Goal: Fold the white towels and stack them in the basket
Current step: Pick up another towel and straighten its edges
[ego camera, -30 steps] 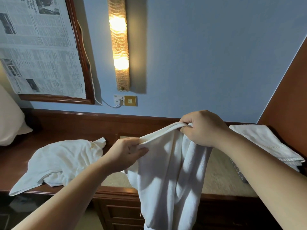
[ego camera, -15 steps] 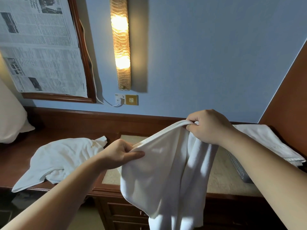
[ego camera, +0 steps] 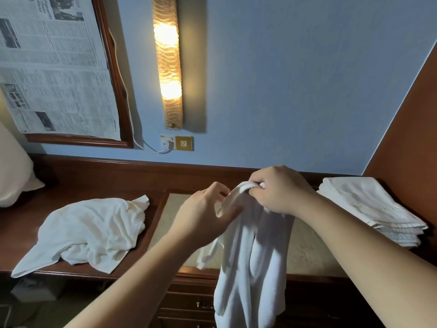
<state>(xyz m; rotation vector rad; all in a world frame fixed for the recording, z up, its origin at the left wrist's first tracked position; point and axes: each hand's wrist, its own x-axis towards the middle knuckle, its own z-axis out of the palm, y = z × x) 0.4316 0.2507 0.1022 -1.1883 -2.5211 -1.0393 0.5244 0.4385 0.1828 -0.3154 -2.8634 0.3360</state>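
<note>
Two hands meet at the top edge of a white towel [ego camera: 253, 252], which hangs in front of the wooden desk [ego camera: 99, 176]. Her right hand [ego camera: 281, 189] grips the bunched hem; the left hand [ego camera: 203, 216] pinches it just beside. Another towel [ego camera: 89, 230] lies crumpled on the desk (left side), and folded towels [ego camera: 369, 207] are stacked at right.
</note>
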